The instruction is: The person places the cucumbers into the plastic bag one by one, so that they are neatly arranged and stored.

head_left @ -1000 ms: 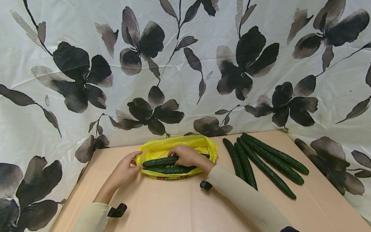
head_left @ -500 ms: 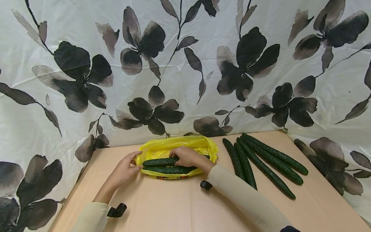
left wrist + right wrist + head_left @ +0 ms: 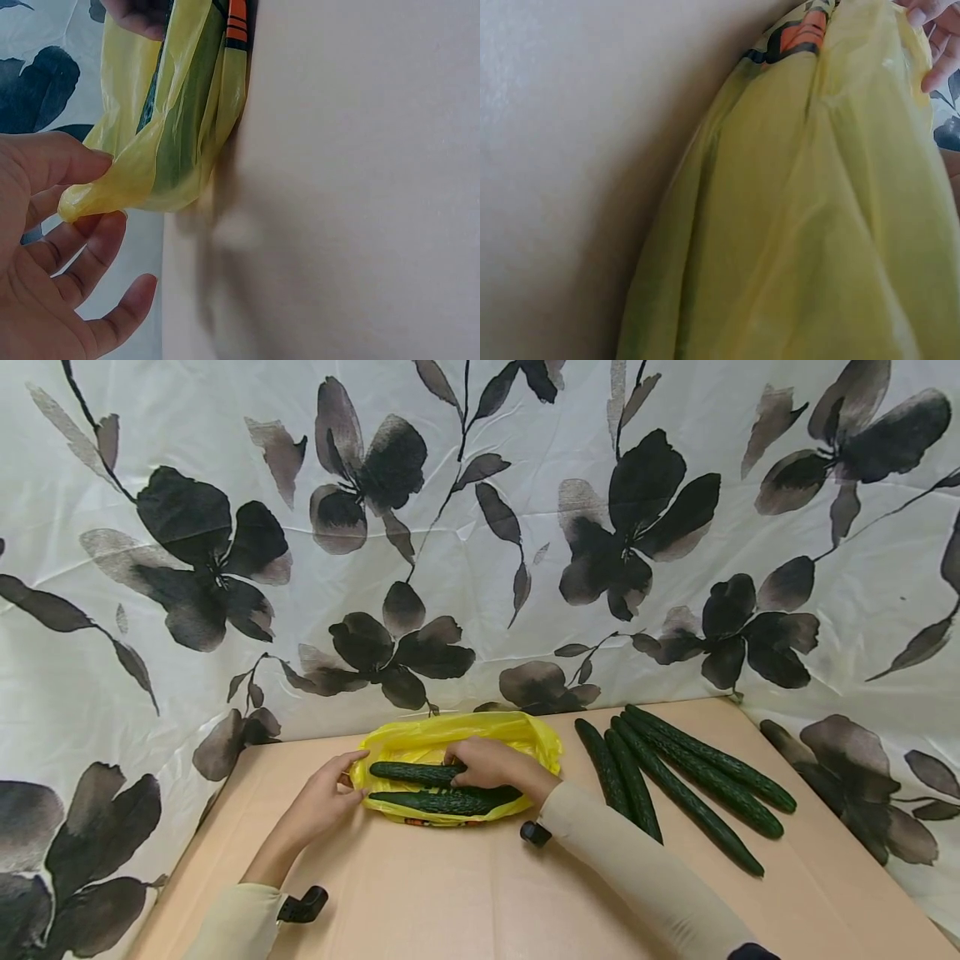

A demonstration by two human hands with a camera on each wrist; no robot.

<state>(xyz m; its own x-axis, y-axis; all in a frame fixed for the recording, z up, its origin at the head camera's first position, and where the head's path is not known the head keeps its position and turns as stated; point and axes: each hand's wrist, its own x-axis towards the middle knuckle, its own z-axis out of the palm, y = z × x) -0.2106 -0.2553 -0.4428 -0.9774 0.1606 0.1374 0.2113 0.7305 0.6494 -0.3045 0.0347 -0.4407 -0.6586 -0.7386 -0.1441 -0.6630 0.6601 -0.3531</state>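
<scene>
A yellow plastic bag lies on its side with its mouth spread wide. Inside are two dark green cucumbers, an upper cucumber and a lower cucumber, roughly side by side. My left hand pinches the bag's left edge between thumb and fingers; the left wrist view shows the thumb on the yellow film. My right hand reaches into the bag and grips the upper cucumber, hiding its right part. In the right wrist view, the bag's film covers most of the frame and hides the right fingers.
Several loose cucumbers lie fanned out on the table to the right of the bag, beside my right forearm. The light tan tabletop extends toward me. Behind it hangs a white floral cloth.
My right hand has shifted slightly to the right inside the bag. The two bagged cucumbers now show a wider gap between them, with more of the lower one visible. My left hand stays put.
</scene>
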